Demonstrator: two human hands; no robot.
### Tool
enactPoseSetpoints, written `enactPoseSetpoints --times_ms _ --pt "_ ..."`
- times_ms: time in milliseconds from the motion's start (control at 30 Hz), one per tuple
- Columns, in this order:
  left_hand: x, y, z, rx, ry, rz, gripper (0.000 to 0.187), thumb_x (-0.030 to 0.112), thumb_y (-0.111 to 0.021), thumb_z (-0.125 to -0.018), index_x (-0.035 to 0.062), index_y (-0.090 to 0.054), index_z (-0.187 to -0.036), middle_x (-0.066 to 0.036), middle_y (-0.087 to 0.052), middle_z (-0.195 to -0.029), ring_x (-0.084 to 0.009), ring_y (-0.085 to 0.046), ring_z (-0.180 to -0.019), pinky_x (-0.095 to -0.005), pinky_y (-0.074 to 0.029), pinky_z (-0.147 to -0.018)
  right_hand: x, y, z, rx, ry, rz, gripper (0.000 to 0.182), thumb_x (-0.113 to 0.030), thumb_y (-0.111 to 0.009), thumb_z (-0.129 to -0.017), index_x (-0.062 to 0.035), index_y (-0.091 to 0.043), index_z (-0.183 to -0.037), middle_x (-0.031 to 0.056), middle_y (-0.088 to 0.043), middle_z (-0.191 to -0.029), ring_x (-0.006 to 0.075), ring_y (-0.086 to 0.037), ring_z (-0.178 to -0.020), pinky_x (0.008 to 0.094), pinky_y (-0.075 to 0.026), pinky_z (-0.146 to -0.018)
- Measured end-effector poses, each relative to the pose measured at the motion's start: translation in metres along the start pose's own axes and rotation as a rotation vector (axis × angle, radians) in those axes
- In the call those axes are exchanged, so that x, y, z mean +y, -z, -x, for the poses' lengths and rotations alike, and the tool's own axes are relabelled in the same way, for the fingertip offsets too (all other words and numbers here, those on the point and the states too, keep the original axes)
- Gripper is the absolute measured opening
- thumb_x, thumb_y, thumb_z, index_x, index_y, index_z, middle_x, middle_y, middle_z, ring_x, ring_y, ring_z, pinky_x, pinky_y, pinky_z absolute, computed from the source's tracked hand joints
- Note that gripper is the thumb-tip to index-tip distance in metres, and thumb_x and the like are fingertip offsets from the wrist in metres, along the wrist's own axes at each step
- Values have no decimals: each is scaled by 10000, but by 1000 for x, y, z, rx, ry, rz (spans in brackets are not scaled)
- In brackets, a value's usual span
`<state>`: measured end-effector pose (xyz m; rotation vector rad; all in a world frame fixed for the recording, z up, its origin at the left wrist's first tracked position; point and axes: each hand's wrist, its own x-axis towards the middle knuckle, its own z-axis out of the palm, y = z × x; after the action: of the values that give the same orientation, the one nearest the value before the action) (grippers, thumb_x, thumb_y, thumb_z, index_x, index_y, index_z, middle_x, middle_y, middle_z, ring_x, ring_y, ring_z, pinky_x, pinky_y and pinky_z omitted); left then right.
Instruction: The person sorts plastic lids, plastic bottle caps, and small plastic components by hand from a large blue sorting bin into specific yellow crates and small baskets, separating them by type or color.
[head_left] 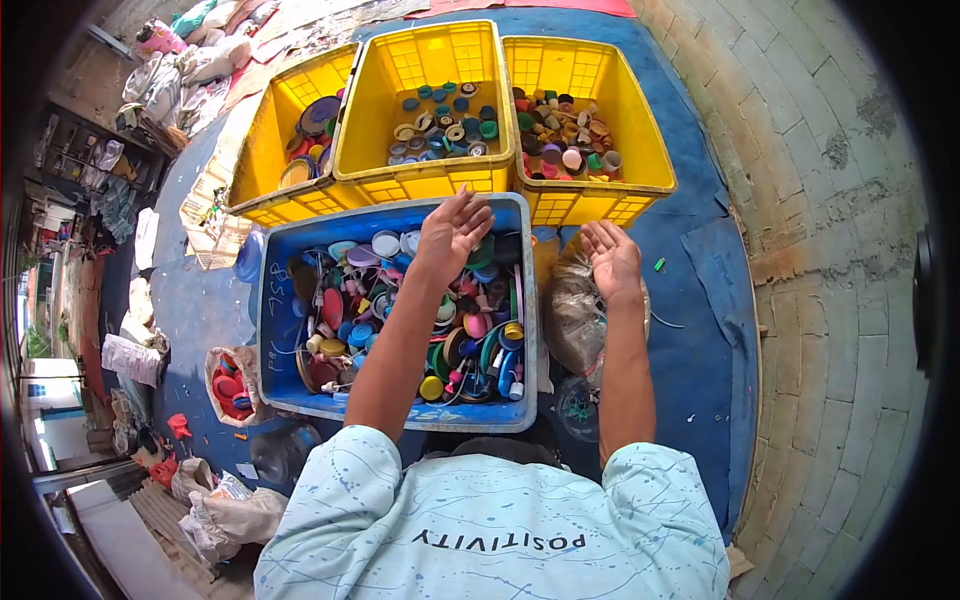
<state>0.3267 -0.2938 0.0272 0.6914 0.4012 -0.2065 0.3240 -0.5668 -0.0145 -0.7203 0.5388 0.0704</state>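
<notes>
My left hand (457, 228) is raised over the far rim of a blue crate (278, 400), palm turned inward and fingers stretched out, holding nothing. Plastic caps and lids (360, 318) of many colours, with some pump tops among them, fill that crate. To its right, my right hand (613, 260) is held up with fingers extended and nothing in it. It is nearest a clear plastic bag (575, 318), whose contents I cannot make out, and the front of the right yellow crate (645, 188).
A middle yellow crate (345, 150) and a left yellow crate (255, 150) also hold caps. A small sack of red caps (232, 385) stands left of the blue crate. Clear containers (285, 452) lie nearby on the blue sheet (690, 330). A block wall (800, 250) runs along the right.
</notes>
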Motion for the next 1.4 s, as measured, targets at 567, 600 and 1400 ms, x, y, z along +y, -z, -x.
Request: enactPoseSetpoints --times_ms 567,600,1400 --pt "-40 220 190 541 59 131 164 197 -656 -879 53 -641 -955 -54 -643 -889 -180 -595 -805 -329 -509 -751 181 -25 151 -481 386 1288 206 -49 -597 -837 28 -613 -1027 167 -672 -917 253 -667 -833 323 -516 -741" --pt "-41 222 191 497 75 135 173 209 -646 -890 51 -633 -960 -53 -630 -893 -179 -594 -810 -324 -509 -750 187 -31 149 -519 412 1344 212 -44 -596 -830 30 -609 -1029 178 -667 -923 271 -664 -839 330 -515 -745" --pt "14 264 240 519 -51 307 135 170 -614 -909 50 -616 -970 -56 -628 -857 -158 -611 -806 -330 -524 -779 308 -113 19 -249 414 1667 352 -251 -608 -793 -26 -634 -1062 264 -646 -989 436 -607 -968 471 -477 -849"
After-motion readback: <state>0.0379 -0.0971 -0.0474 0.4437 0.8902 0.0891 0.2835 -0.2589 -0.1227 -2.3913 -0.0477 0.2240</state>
